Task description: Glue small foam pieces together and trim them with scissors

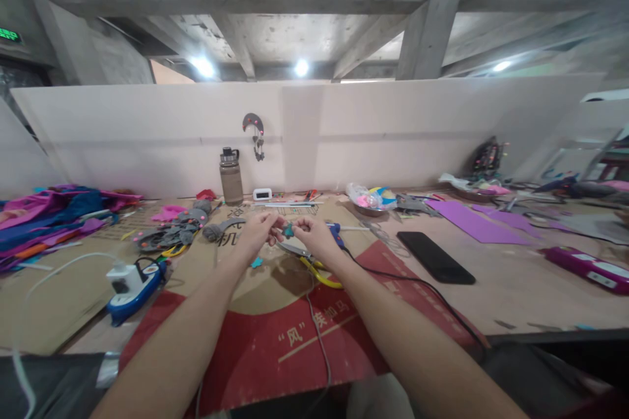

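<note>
While the left hand (259,230) and the right hand (315,236) meet out in front of the body, each grip is pressed together on the same small teal piece (288,230), fingertips pinching it from opposite sides. It hangs in the air between them, above the bench (515,288) and touching nothing else. Held from both sides, so small a thing is probably steadied against turning, and lifted clear of the clutter it is easier to see. Both forearms reach straight out, so the piece sits centred in view.

Directly under the hands lie yellow-handled scissors (314,268), likely laid where either hand can drop onto them. Just beyond the right hand rests a blue tool (336,233), perhaps a glue gun, equally close. A teal scrap (255,262) lies below the left hand on the red-and-tan cardboard (275,353) that covers the working spot, seemingly to spare the surface beneath.

Further out, a black phone (435,257) lies flat to the right, well apart from the tools. A blue-and-white power strip (132,281) sits to the left, and grey felt shapes (181,229) are heaped behind it. A water bottle (230,177) stands upright against the white partition (393,131), at the back where an elbow is unlikely to reach it.
</note>
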Available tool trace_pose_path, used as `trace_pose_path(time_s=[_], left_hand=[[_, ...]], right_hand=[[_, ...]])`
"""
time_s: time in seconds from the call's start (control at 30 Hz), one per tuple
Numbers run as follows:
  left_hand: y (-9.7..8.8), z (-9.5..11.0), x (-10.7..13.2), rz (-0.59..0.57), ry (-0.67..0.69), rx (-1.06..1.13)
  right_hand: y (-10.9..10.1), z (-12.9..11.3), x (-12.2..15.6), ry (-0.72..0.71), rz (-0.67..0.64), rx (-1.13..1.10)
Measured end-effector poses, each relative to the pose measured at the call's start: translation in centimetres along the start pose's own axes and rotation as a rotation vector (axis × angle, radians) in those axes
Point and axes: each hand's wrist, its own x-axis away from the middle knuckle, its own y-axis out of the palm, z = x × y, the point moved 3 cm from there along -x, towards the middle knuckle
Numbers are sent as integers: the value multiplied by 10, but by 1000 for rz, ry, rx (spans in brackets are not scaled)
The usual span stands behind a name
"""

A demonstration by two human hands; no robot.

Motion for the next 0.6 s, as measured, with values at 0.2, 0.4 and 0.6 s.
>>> trace_pose_path(time_s=[0.2, 0.4, 0.6], left_hand=[[0, 1, 2, -130, 5, -129], [5, 2, 5, -83, 22, -227], [10, 8, 8, 78, 61, -298]], right_hand=[[-2, -4, 1, 30, -6, 11], [-2, -8, 3, -22, -22, 104], [1, -1, 1, -54, -34, 68]])
